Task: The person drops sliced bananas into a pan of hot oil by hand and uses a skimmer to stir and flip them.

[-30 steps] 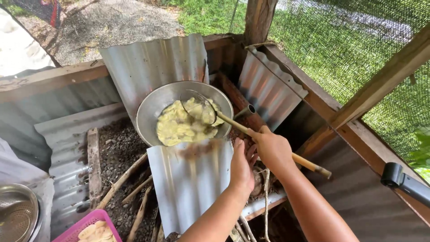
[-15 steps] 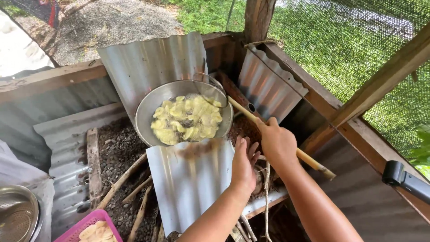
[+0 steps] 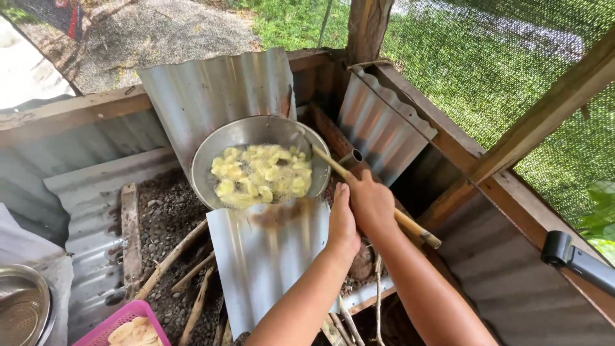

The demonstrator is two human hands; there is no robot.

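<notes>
Bright daylight pours in from the top, where the grass and gravel look nearly washed out, while the lower right corner sits in soft shade. The metal sheets carry a pale sheen without hard glare, and shadows are faint. The view is sharp throughout, with straight beams bowing slightly towards the edges.

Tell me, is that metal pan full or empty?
Partly full: the metal pan holds yellow slices in bubbling liquid below its rim, with the wooden stick dipped in.
</notes>
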